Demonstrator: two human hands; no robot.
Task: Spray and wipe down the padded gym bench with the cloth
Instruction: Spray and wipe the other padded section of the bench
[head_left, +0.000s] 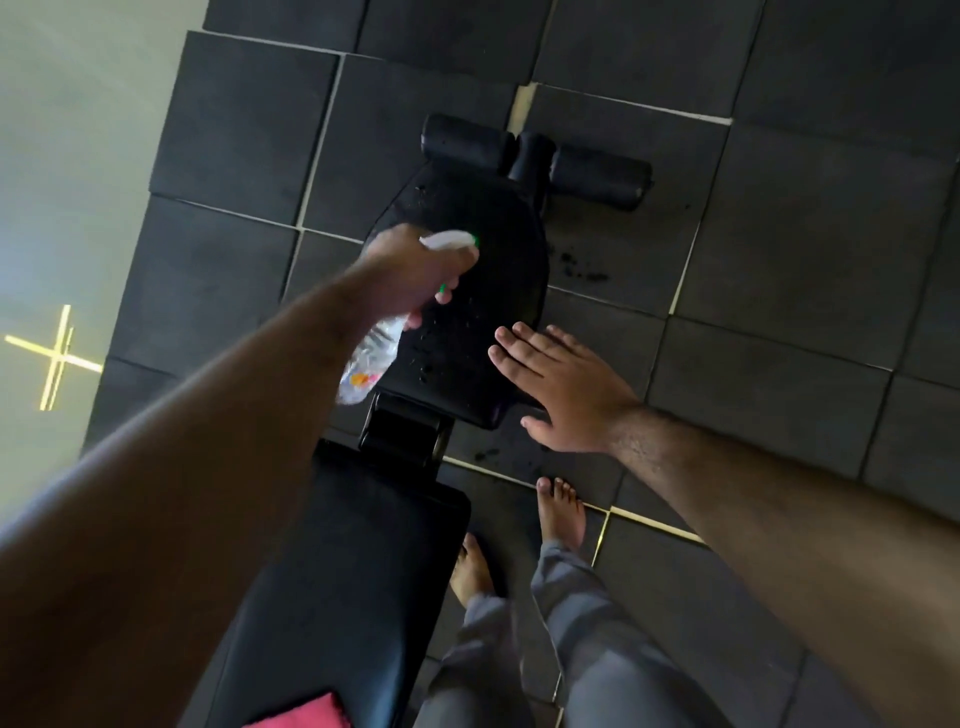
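The left hand (415, 270) is gripping a clear spray bottle (371, 358), fingers (444, 296) curled around its white-and-green trigger head, which is pointing toward 12 o'clock over the seat pad (467, 291) of the black padded gym bench (332, 587). Droplets are lying on that pad. The right hand (566, 387) is hovering at the pad's 3 o'clock edge, fingers straight and lying side by side, holding nothing. A pink cloth (306, 714) is lying on the long pad at 6 o'clock. Foam rollers (597, 174) are sitting at 12 o'clock. Bare feet (561, 512) are standing on dark rubber floor tiles (779, 312) just beside the bench at 5 o'clock.
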